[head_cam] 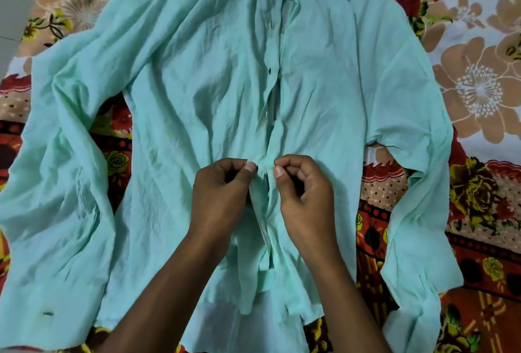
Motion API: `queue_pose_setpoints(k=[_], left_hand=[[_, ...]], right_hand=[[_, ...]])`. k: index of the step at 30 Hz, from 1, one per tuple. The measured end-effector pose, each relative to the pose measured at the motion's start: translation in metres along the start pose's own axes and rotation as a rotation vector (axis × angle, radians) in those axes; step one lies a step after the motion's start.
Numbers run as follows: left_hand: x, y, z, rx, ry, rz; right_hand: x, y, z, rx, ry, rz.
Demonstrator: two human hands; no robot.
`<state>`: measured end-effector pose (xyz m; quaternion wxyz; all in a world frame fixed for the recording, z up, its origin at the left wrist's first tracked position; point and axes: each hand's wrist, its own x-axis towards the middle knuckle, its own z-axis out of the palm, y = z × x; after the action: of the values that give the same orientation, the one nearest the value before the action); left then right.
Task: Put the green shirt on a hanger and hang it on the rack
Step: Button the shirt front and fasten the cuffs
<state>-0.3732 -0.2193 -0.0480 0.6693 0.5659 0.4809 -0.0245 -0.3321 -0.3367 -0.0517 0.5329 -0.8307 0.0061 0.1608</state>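
A pale green long-sleeved shirt (214,76) lies spread flat on the bed, front side up, its sleeves stretched down both sides. The button placket runs down its middle, with several buttonholes showing. My left hand (222,192) pinches the left placket edge between thumb and fingers. My right hand (301,192) pinches the right placket edge just beside it. The two hands almost touch at the lower part of the shirt front. No hanger or rack shows in this view.
A floral bedsheet (476,76) in red, tan, yellow and pale blue covers the bed under the shirt. A strip of grey floor (14,0) shows at the upper left beyond the bed's edge.
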Motion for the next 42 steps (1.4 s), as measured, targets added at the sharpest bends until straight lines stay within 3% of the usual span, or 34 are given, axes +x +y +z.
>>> queue_pose_setpoints(k=[2, 5, 8, 13, 20, 22, 26, 29, 36, 42], left_hand=[[0.001, -0.001, 0.001, 0.006, 0.024, 0.014], [0.002, -0.003, 0.001, 0.023, 0.043, 0.041], [0.001, -0.005, 0.001, 0.038, 0.032, 0.064], [0.001, -0.006, -0.001, 0.048, 0.014, 0.086], [0.002, -0.005, -0.001, 0.026, 0.007, 0.056], [0.001, -0.004, -0.001, 0.019, 0.006, 0.051], [-0.001, -0.003, -0.001, 0.014, 0.001, 0.044], [-0.003, -0.001, 0.0, 0.03, -0.016, 0.052], [-0.006, -0.003, 0.0, 0.069, -0.055, 0.074], [-0.005, -0.001, -0.003, 0.034, -0.096, 0.026]], right_hand=[[0.001, 0.002, -0.004, -0.1, -0.023, -0.021], [0.001, 0.005, -0.004, -0.528, -0.022, -0.157], [-0.001, 0.0, -0.001, -0.524, 0.069, -0.247], [-0.004, -0.001, 0.004, -0.627, -0.055, -0.276], [-0.005, -0.008, 0.01, -0.813, -0.007, -0.273], [-0.004, -0.006, 0.01, -0.73, 0.01, -0.241], [-0.003, -0.001, 0.003, -0.135, 0.028, -0.099], [-0.005, 0.003, 0.002, 0.059, -0.045, -0.054], [-0.003, 0.009, 0.007, 0.036, -0.098, -0.049], [-0.005, 0.011, 0.012, -0.113, 0.006, -0.133]])
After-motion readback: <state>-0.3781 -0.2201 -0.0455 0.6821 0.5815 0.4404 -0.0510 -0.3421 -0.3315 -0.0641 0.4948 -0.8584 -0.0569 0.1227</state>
